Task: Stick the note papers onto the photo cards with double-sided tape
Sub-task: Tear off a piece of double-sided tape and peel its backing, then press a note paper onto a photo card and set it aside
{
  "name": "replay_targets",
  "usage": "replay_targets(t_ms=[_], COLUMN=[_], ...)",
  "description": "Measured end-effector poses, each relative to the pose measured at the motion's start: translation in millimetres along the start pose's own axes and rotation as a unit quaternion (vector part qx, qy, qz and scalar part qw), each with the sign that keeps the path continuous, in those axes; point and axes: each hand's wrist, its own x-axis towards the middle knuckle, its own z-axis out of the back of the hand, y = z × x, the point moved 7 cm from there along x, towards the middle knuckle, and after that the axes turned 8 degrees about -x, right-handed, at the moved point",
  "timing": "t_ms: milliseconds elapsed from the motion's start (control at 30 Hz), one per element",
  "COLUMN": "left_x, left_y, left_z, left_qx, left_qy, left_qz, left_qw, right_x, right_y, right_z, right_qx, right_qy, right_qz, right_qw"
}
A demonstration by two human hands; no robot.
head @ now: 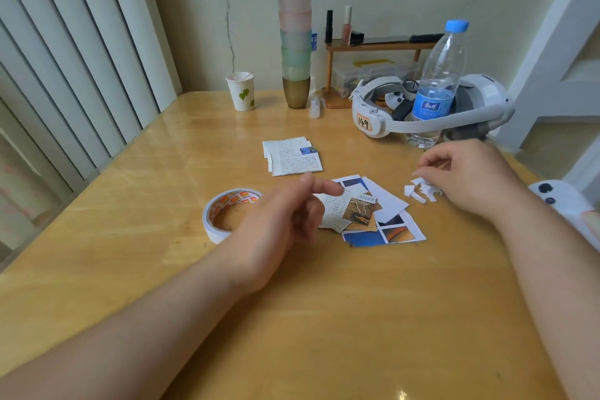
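Note:
A pile of photo cards [394,230] with blue and orange pictures lies mid-table, a printed note paper [341,208] on top of it. A second stack of note papers [293,157] sits farther back. The roll of double-sided tape [224,209] lies flat left of the pile. My left hand [285,214] hovers between the roll and the pile, forefinger stretched over the note paper, other fingers loosely curled, holding nothing. My right hand [467,175] is to the right, fingertips pinched together just above a heap of small white backing scraps [420,191]; whether it pinches a scrap is unclear.
Behind stand a paper cup [242,91], a tall stack of plastic cups [295,42], a small wooden shelf [373,49], a white headset [431,110] and a water bottle [438,84]. A white controller [558,198] lies at the right table edge.

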Motion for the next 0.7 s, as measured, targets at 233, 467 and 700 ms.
replay_targets(t_ms=[233,467,700], left_x=[0.1,6.6,8.4], left_y=[-2.2,-5.1,-7.9], left_z=[-17.4,-6.6,-1.6], left_qx=[0.137,0.122,0.096], left_qy=[0.03,-0.011,-0.028], left_qz=[-0.06,-0.072,-0.073], left_qw=[0.988,0.99,0.992], right_x=[6.4,7.5,7.9], right_y=[-17.7,-17.3,-19.5], right_z=[-2.4,-1.8,2.4], right_qx=[-0.02,-0.031,0.056], right_qy=[-0.021,-0.018,-0.044], right_qz=[-0.033,-0.058,-0.049], right_qw=[0.999,0.998,0.996])
